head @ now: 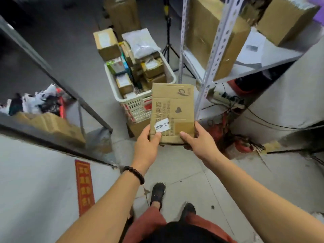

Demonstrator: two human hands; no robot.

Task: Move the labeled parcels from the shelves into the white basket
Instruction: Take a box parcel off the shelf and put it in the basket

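While the left hand (146,139) is gripping the parcel (172,106) at its near left corner, the right hand (199,141) is gripping the near right corner, fingers clasping it above the floor (175,172), just near of the basket (138,106).

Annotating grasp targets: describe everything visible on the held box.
The box is brown cardboard, closed, broad face up, printed with Chinese text, a heart and a corner logo. A white label with black characters sits near its near-left corner. The left hand and right hand grip its near end, thumbs on top, holding it in the air before the basket.
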